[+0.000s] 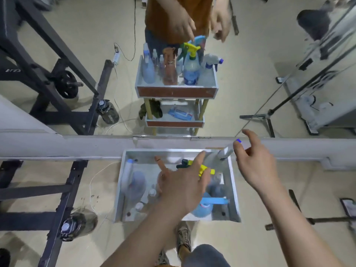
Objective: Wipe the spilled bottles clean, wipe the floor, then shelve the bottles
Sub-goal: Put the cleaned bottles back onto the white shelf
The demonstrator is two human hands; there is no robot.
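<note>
I look down into the top tray (pixel 119 189) of a small grey shelf stand that holds several bottles standing upright. My left hand (pixel 185 187) hovers over the tray's middle with fingers spread, just above a yellow-trigger spray bottle (pixel 207 169), and holds nothing. My right hand (pixel 256 164) is open at the tray's back right corner. Its fingertips are beside a white spray bottle with a blue nozzle (pixel 225 152). A blue bottle (pixel 204 209) stands at the front right, a pale bottle with a blue cap (pixel 128 170) at the left, and a brown one (pixel 160 164) near the middle.
A wall mirror (pixel 250 83) above a grey ledge (pixel 77 145) reflects the stand, its lower shelf and me. A black gym rack frame (pixel 63 199) and a dark water jug (pixel 77 224) stand on the floor at left. My shoes (pixel 184 237) are below the tray.
</note>
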